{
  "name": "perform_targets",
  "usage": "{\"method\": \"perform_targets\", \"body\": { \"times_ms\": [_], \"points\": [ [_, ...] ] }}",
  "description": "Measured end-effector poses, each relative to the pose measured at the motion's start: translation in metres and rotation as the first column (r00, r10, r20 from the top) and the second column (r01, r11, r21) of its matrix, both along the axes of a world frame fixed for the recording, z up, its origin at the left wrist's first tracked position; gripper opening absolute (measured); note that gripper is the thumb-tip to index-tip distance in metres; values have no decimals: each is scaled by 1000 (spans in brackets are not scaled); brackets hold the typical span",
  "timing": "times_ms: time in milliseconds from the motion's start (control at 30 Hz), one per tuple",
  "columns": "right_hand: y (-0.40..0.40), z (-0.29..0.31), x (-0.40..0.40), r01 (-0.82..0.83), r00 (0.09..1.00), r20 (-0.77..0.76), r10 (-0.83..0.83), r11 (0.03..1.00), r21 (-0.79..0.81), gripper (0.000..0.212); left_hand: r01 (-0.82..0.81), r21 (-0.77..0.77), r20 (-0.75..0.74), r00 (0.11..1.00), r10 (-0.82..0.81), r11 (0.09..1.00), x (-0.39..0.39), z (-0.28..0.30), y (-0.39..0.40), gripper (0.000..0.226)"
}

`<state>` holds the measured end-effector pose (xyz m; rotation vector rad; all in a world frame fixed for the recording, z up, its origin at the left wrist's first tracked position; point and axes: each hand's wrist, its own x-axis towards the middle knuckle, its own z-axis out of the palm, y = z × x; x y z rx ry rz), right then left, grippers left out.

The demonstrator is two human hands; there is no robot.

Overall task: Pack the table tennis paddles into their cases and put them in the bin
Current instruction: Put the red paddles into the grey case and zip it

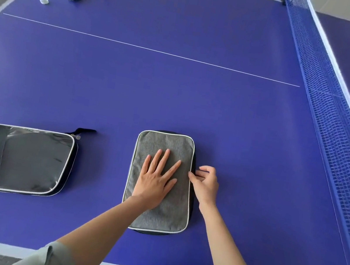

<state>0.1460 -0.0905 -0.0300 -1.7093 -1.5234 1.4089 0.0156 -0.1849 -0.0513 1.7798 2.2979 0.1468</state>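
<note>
While the left hand [157,181] presses flat, fingers straight, on the grey case [159,182] mid-bench [241,110], long axis running away from the person, the right hand [204,184] pinches at its right edge, likely the zipper. Black case [14,158] lies well left.

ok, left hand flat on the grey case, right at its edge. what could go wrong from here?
1. The right hand pinches at the grey case edge; the zipper pull itself isn't visible, so it may slip or snag.
2. The left hand only presses flat, so the case could slide on the smooth table when pulled.
3. No bin is in view, so the drop-off can't be checked.
</note>
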Motion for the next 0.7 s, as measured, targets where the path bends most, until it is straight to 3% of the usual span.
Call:
{"method": "perform_targets", "body": {
  "times_ms": [67, 133, 200, 267, 367, 533, 567, 667, 700],
  "points": [
    [-1, -2, -1, -172, 979, 155, 136, 952, 252, 42, -14, 2, 0, 1000, 14, 1000, 2, 0, 1, 54],
    [-4, -4, -6, -438, 886, 366, 284, 771, 463, 48, -13, 1, 17, 1000, 13, 1000, 1, 1, 0, 54],
    [-9, -7, -13, -598, 795, 450, 407, 652, 466, 48, -8, 47, 103, 995, 3, 999, -2, 5, 1, 52],
    [-15, -15, -18, -676, 731, 504, 461, 592, 439, 45, -41, 135, 269, 963, 3, 990, -9, 13, -1, 47],
    [-20, -24, -20, -680, 720, 540, 435, 598, 425, 46, -266, 246, 489, 864, 118, 932, -27, 22, -19, 37],
    [-18, -28, -19, -710, 686, 592, 422, 566, 419, 45, -331, 64, 522, 815, 251, 941, -36, 16, -64, 67],
    [-18, -29, -18, -710, 685, 593, 423, 569, 414, 45, -406, 7, 598, 734, 322, 914, -31, 16, -70, 71],
    [-22, -29, -21, -697, 685, 612, 395, 599, 394, 44, -608, -184, 818, 341, 463, 772, -25, 20, -87, 61],
    [-23, -29, -22, -691, 691, 606, 395, 607, 392, 44, -616, -218, 835, 284, 472, 757, -25, 20, -95, 55]
  ]
}}
